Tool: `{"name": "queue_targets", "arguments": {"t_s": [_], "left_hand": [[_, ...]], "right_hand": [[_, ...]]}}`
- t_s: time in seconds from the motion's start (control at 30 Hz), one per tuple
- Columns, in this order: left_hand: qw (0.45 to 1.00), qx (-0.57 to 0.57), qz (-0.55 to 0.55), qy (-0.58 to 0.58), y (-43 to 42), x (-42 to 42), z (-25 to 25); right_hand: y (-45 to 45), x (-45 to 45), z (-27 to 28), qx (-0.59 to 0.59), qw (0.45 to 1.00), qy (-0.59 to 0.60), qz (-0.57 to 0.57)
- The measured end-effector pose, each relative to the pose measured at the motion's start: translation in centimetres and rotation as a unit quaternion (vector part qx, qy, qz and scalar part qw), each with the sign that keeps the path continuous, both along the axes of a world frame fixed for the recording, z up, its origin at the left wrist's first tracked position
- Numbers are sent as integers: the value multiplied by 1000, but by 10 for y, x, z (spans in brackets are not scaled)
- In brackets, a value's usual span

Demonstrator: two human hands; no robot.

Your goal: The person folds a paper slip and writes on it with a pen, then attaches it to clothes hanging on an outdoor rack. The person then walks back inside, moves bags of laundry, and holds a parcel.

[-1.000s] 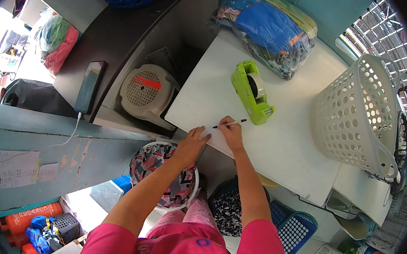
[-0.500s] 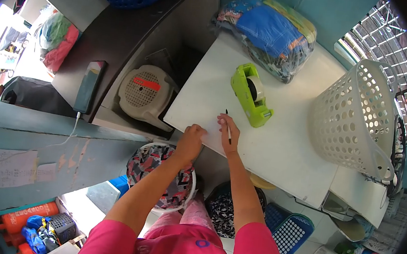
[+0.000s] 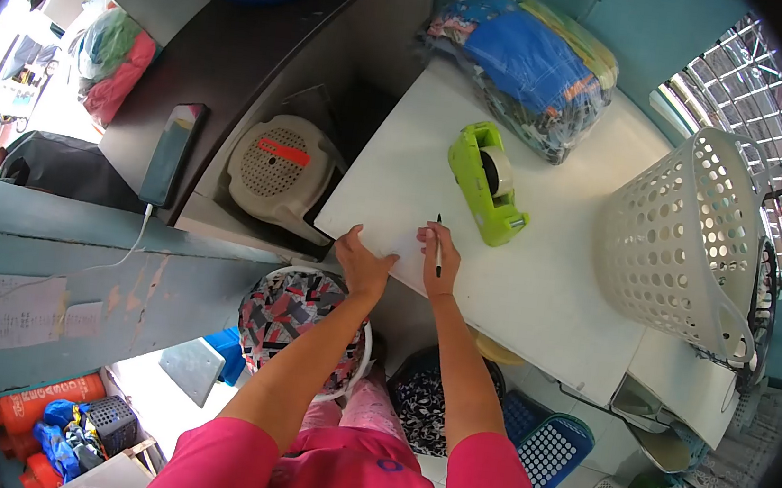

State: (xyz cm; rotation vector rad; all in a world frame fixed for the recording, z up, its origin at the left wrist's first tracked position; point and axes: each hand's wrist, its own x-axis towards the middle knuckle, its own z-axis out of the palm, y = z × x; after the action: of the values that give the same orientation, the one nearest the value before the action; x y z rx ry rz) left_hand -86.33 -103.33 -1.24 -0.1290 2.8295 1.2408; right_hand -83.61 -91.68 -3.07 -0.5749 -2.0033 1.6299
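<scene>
In my right hand [image 3: 441, 266] is a slim pen [image 3: 439, 249] with a white barrel and a dark tip, pointing away from me over the white table [image 3: 539, 288]. My left hand [image 3: 365, 268] rests at the table's near edge, its thumb spread from the fingers, and nothing shows in it. Beyond my right hand stands a lime-green tape dispenser [image 3: 488, 186] with a roll of tape in it. Farther back on the table lies a clear plastic bag of folded, colourful cloth [image 3: 529, 68].
A tall cream laundry basket [image 3: 663, 244] stands at the table's right. Left of the table, a beige fan-like appliance [image 3: 275, 170] sits in a shelf, below a phone [image 3: 172, 154] on a charging cable. A round patterned-cloth container [image 3: 292, 319] is below my left arm.
My left hand has opened from a loose curl, thumb now spread from the fingers, and shifted slightly left. My right hand still holds the pen in nearly the same place.
</scene>
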Motion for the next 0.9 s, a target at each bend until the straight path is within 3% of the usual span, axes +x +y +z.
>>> {"name": "queue_targets", "arguments": {"t_s": [0.2, 0.33, 0.4, 0.53, 0.6, 0.7, 0.77, 0.9], "left_hand": [[985, -79, -153, 27, -9, 4, -3], [987, -71, -141, 16, -7, 3, -3], [1000, -9, -27, 6, -4, 9, -5], [996, 8, 83, -39, -2, 15, -16], [956, 225, 130, -138, -6, 14, -16], [933, 267, 138, -201, -12, 11, 5], [917, 308, 130, -218, -20, 8, -7], [876, 397, 123, -247, -31, 5, -31]], "right_hand": [[1, 0, -2, 6, 1000, 1, 6], [-1, 1, 7, -51, 999, -15, 7], [-1, 2, 3, -66, 998, -22, 5], [-5, 4, 2, 3, 1000, -19, 8], [-10, 8, 1, 3, 1000, -17, 5], [-18, 14, -1, 50, 999, 9, -5], [-26, 17, -2, 168, 986, 13, 1], [-42, 30, -3, 191, 981, 5, 28]]}}
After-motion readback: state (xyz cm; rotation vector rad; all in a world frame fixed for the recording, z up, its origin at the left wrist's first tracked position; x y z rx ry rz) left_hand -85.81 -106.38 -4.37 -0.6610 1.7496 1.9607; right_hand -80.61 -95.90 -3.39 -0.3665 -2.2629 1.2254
